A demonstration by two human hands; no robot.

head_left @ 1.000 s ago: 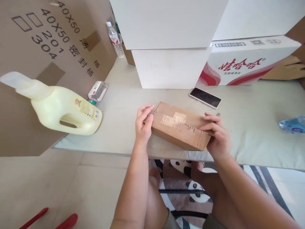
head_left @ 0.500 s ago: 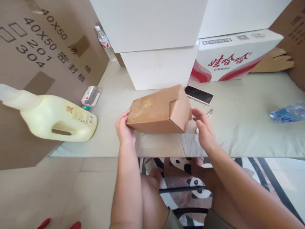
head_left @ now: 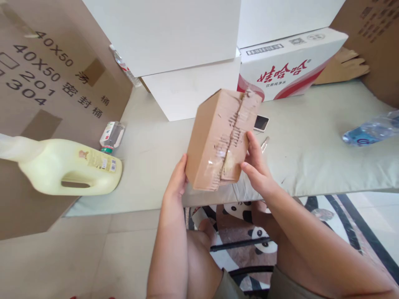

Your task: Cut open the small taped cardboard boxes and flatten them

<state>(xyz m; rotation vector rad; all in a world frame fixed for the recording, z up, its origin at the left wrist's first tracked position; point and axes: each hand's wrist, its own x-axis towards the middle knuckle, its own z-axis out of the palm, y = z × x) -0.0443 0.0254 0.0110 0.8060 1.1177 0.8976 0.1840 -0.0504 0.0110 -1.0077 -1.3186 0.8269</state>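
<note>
A small brown cardboard box (head_left: 204,137) is held tilted above the cloth-covered surface, between my two hands. One face, with torn, taped flaps and a ragged seam, is turned towards me. My left hand (head_left: 177,176) grips the box's left edge, its fingers partly hidden behind the cardboard. On the right side, my right hand (head_left: 257,166) presses against the box with thumb and fingers. Just behind the right hand lie a phone (head_left: 261,123), partly covered by the box, and a slim metallic object (head_left: 264,144) that I cannot identify.
At left stand a pale yellow jug (head_left: 71,166), a small bottle with a green cap (head_left: 112,135) and a large carton (head_left: 46,83). White boxes (head_left: 187,87) and a red-and-white carton (head_left: 286,70) line the back. A water bottle (head_left: 370,131) lies at right.
The box has been turned and tipped up, so its torn, taped seam now faces me. My right hand has come onto its right side. The view has shifted slightly.
</note>
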